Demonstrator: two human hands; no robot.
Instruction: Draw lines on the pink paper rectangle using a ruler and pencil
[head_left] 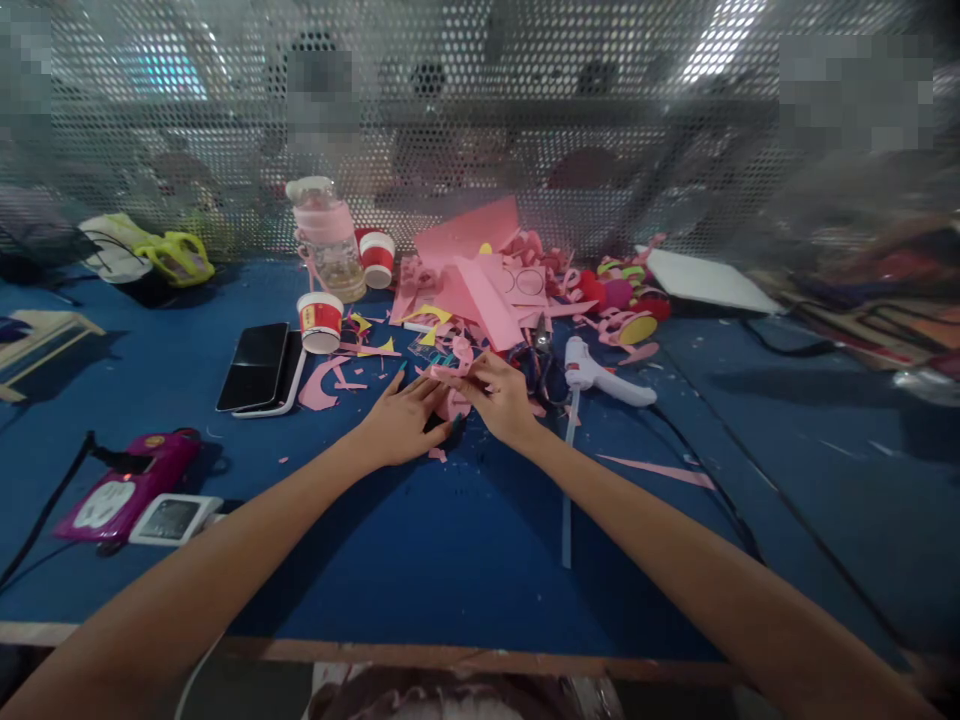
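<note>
Both hands, left hand (401,425) & right hand (501,400), pinch small pink foam-paper cutout (450,375), just left of white glue gun (600,375); prob. light, floppy, tears easily; grip edges.

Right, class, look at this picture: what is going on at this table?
A person works a small pink foam piece between both hands: left hand and right hand, over a blue table. Pink and yellow scraps lie piled behind. A white glue gun lies to the right, scissors beside it, two phones to the left.
</note>
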